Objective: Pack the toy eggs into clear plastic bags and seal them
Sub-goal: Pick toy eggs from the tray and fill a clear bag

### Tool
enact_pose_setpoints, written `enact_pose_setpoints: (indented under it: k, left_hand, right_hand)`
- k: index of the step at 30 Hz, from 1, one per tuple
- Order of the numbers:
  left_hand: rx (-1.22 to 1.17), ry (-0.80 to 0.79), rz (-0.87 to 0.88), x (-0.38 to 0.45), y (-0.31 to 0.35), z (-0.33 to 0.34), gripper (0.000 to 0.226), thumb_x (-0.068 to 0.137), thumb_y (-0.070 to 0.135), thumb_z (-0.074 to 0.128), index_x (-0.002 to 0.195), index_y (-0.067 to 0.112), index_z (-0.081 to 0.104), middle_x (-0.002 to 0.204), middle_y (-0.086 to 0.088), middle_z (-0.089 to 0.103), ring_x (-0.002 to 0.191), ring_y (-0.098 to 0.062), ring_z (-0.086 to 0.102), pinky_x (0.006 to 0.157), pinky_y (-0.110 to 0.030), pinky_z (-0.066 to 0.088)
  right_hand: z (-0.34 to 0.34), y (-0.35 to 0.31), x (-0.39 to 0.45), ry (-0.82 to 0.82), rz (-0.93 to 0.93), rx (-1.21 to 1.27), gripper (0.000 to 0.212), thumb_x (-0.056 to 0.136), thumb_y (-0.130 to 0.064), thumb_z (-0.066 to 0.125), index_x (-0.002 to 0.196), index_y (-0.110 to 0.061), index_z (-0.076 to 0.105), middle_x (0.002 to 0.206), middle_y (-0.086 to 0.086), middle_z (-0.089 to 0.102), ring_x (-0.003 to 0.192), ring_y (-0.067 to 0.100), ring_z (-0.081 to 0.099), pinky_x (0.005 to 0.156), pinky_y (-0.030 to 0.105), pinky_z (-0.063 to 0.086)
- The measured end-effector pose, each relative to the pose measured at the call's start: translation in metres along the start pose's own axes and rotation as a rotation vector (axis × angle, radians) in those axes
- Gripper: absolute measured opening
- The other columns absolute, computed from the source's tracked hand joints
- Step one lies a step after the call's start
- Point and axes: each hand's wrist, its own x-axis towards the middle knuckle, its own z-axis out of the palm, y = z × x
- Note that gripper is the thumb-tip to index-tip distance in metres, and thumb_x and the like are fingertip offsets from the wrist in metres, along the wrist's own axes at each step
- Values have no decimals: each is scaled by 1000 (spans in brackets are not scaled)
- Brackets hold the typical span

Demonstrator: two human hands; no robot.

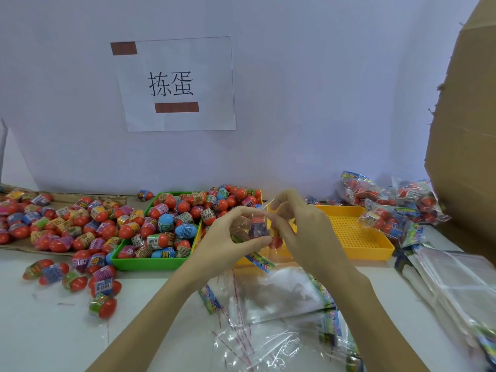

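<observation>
My left hand (228, 237) curls round a clear plastic bag (243, 226) that holds a toy egg (257, 225) with a red top and a purple label. My right hand (300, 226) pinches the bag's upper edge, just right of the egg. A second red egg (276, 241) shows lower in the bag, between my hands. Both hands hover above the near corner of the yellow trays.
A green tray (150, 263) full of eggs stands left of my hands, and loose eggs (67, 226) spread further left. A perforated yellow tray (357, 237) lies to the right, packed bags (389, 205) behind it. Empty bags (268, 304) lie in front, more (451, 280) right. A cardboard box (467, 130) rises far right.
</observation>
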Motion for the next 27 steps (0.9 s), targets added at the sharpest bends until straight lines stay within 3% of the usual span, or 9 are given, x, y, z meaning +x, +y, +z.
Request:
enact_pose_setpoints:
  k: [4, 6, 10, 15, 18, 21, 24, 27]
  left_hand:
    - [-49, -67, -52, -2, 5, 3, 38, 87, 53, 82, 121, 56, 65, 116, 30, 70, 103, 18, 63, 77, -4, 50]
    - [-109, -66, -40, -4, 9, 7, 34, 89, 43, 85, 117, 52, 68, 110, 28, 73, 96, 10, 70, 74, -6, 53]
    - [-128, -8, -41, -2, 7, 8, 42, 83, 24, 92, 118, 37, 72, 107, 11, 79, 95, -7, 75, 81, -16, 57]
    - [-22, 52, -38, -1, 2, 5, 46, 81, 15, 91, 116, 34, 68, 103, 13, 76, 88, -2, 71, 74, -12, 53]
    - [-80, 109, -34, 0, 1, 5, 43, 80, 15, 93, 112, 31, 69, 102, 16, 76, 90, 0, 72, 73, -10, 53]
    - [-116, 234, -40, 1, 1, 2, 41, 77, 27, 96, 109, 33, 71, 105, 24, 75, 97, 4, 70, 76, -7, 52]
    - [-141, 283, -17, 1, 1, -1, 43, 76, 38, 95, 112, 36, 71, 110, 24, 74, 101, 3, 70, 81, -9, 54]
    - [-191, 205, -7, 0, 4, 1, 47, 75, 38, 95, 115, 35, 71, 113, 18, 75, 101, -3, 74, 82, -16, 58]
  right_hand:
    - [0, 0, -1, 19, -27, 6, 10, 103, -18, 67, 105, -24, 58, 77, -11, 72, 71, 8, 65, 69, 29, 52]
    - [1, -2, -2, 28, -26, 30, 9, 101, -20, 68, 107, -23, 62, 78, -13, 72, 70, 2, 64, 67, 19, 47]
    - [0, -4, -1, 49, 8, 144, 11, 98, -27, 74, 107, -25, 67, 83, -15, 71, 81, 4, 67, 76, 17, 46]
    - [-2, -2, 1, 147, -3, 135, 6, 99, -16, 72, 105, -18, 71, 87, -10, 68, 82, 4, 62, 71, 7, 40]
    - [-1, -4, 2, 234, 24, 152, 15, 100, -17, 71, 115, -17, 68, 101, -7, 67, 92, 6, 62, 76, 10, 42]
    - [-1, -10, 4, 375, 204, 294, 43, 97, -40, 69, 132, -20, 57, 123, -5, 59, 111, 9, 60, 85, 19, 51]
    - [-1, -7, 3, 139, 510, 547, 61, 87, -61, 64, 133, -21, 64, 123, -7, 70, 115, 10, 67, 93, 28, 57]
    - [7, -4, 0, -121, 623, 878, 38, 99, -40, 67, 124, -13, 74, 112, 0, 80, 110, 16, 74, 95, 32, 61]
